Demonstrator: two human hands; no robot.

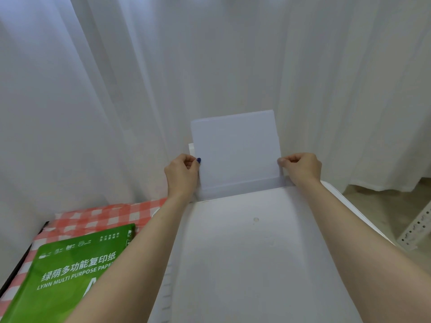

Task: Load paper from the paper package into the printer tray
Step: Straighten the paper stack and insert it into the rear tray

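Observation:
A stack of white paper (pixel 235 150) stands upright in the rear tray (pixel 190 148) of the white printer (pixel 245 252). My left hand (pixel 180 173) pinches the stack's left edge and my right hand (pixel 302 169) pinches its right edge, both low down near the slot. The bottom of the sheets is hidden behind the printer's top. The green paper package (pixel 67 271) lies flat at the lower left, beside my left forearm.
The package rests on a red-and-white checked cloth (pixel 98 217) to the left of the printer. White curtains (pixel 116 89) hang close behind and to both sides. A perforated metal bracket (pixel 417 227) stands on the floor at the right.

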